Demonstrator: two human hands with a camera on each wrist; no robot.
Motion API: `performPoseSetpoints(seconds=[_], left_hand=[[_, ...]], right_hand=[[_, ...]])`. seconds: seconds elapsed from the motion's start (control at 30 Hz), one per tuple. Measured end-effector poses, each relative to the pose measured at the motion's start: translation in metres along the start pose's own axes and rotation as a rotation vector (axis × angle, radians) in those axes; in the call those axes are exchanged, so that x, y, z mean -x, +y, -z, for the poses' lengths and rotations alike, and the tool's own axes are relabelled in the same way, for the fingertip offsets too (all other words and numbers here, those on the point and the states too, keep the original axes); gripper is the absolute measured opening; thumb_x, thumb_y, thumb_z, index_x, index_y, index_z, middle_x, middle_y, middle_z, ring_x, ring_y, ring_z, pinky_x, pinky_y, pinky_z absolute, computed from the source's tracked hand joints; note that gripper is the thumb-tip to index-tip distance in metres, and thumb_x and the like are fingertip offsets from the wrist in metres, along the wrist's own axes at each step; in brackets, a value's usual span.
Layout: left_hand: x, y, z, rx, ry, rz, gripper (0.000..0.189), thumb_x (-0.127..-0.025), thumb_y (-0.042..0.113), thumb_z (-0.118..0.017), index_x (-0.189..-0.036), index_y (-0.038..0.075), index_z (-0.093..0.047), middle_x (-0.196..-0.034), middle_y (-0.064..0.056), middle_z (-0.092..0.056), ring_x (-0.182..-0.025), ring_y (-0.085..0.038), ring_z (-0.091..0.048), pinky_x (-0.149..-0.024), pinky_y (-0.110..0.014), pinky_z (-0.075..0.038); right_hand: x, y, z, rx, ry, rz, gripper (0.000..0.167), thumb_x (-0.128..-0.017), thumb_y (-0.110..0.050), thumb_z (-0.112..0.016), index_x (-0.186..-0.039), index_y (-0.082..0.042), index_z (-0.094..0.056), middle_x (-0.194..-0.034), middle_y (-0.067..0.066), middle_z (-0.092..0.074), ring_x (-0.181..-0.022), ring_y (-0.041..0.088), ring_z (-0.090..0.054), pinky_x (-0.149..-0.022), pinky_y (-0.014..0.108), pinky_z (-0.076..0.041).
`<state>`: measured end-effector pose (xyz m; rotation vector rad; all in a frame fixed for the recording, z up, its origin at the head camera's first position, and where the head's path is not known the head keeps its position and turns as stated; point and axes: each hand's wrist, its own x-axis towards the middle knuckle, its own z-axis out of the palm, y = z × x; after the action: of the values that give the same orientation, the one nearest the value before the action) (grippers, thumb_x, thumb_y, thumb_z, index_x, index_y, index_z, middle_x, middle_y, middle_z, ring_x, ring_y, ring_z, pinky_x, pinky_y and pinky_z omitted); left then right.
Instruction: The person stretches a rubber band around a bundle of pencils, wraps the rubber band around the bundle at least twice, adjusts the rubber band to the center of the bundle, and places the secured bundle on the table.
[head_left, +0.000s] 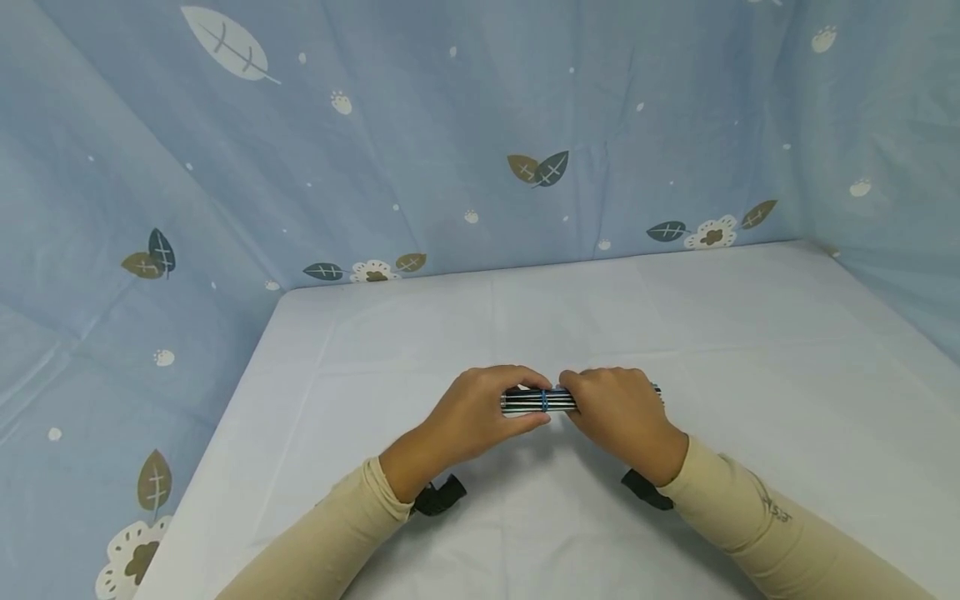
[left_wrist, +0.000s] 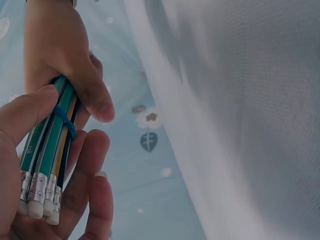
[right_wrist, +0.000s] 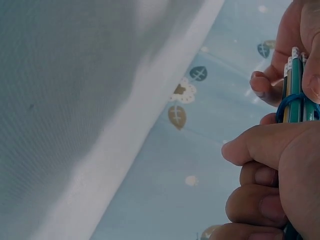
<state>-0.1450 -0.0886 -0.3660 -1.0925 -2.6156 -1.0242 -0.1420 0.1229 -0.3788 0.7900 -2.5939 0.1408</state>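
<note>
A bundle of pencils [head_left: 521, 403], mostly green with a yellow one and dark ones showing, lies sideways between both hands above the white table. Around it runs a blue elastic band [left_wrist: 65, 121]. My right hand [head_left: 621, 410] grips the bundle with curled fingers to the right of the band and hides most of that half. At the eraser end my left hand [head_left: 480, 408] holds the bundle between thumb and fingers, its fingertips right at the band. White erasers [left_wrist: 36, 209] in silver ferrules show near the left palm. In the right wrist view the band [right_wrist: 291, 100] sits just past the right thumb.
A white cloth covers the table [head_left: 420, 333]. Blue fabric [head_left: 450, 125] with leaf and flower prints hangs behind it and along its sides. Dark straps [head_left: 441, 497] show beneath both forearms, which wear beige sleeves [head_left: 330, 525].
</note>
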Motion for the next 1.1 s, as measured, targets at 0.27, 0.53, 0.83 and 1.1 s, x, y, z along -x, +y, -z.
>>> performPoseSetpoints(seconds=[0.27, 0.53, 0.83, 1.1], left_hand=[[0.0006, 0.0008, 0.0003, -0.016, 0.004, -0.006, 0.034, -0.084, 0.024, -0.083, -0.115, 0.017, -0.071, -0.109, 0.008, -0.074, -0.091, -0.003, -0.066, -0.079, -0.018, -0.053], [0.001, -0.0004, 0.0052, -0.092, 0.034, 0.012, 0.034, -0.084, 0.023, -0.082, -0.116, 0.017, -0.071, -0.111, 0.008, -0.073, -0.098, -0.006, -0.068, -0.084, -0.023, -0.055], [0.0026, -0.0004, -0.0014, -0.038, 0.054, 0.02, 0.032, -0.082, 0.022, -0.084, -0.111, 0.015, -0.073, -0.105, 0.007, -0.075, -0.093, -0.004, -0.068, -0.081, -0.019, -0.054], [0.0031, 0.0027, -0.0037, -0.025, 0.043, -0.001, 0.035, -0.082, 0.024, -0.084, -0.114, 0.015, -0.072, -0.108, 0.006, -0.074, -0.094, -0.006, -0.068, -0.082, -0.019, -0.053]], right_hand=[[0.0008, 0.0006, -0.0006, 0.001, 0.002, 0.009, 0.029, -0.076, -0.002, -0.078, -0.066, -0.013, -0.053, -0.051, -0.004, -0.047, -0.045, 0.008, -0.032, -0.041, 0.021, -0.023], [0.0, 0.003, 0.0003, 0.006, -0.015, -0.02, 0.02, -0.076, -0.003, -0.08, -0.073, -0.01, -0.061, -0.057, 0.0, -0.06, -0.045, 0.008, -0.04, -0.04, 0.022, -0.031], [0.0006, 0.0, -0.0005, -0.001, -0.001, -0.01, 0.026, -0.075, -0.002, -0.08, -0.069, -0.012, -0.057, -0.054, -0.003, -0.054, -0.045, 0.008, -0.037, -0.041, 0.022, -0.029], [0.0019, -0.0019, -0.0003, -0.005, 0.005, 0.004, 0.029, -0.075, -0.001, -0.078, -0.066, -0.013, -0.053, -0.051, -0.004, -0.048, -0.045, 0.007, -0.034, -0.041, 0.021, -0.025]])
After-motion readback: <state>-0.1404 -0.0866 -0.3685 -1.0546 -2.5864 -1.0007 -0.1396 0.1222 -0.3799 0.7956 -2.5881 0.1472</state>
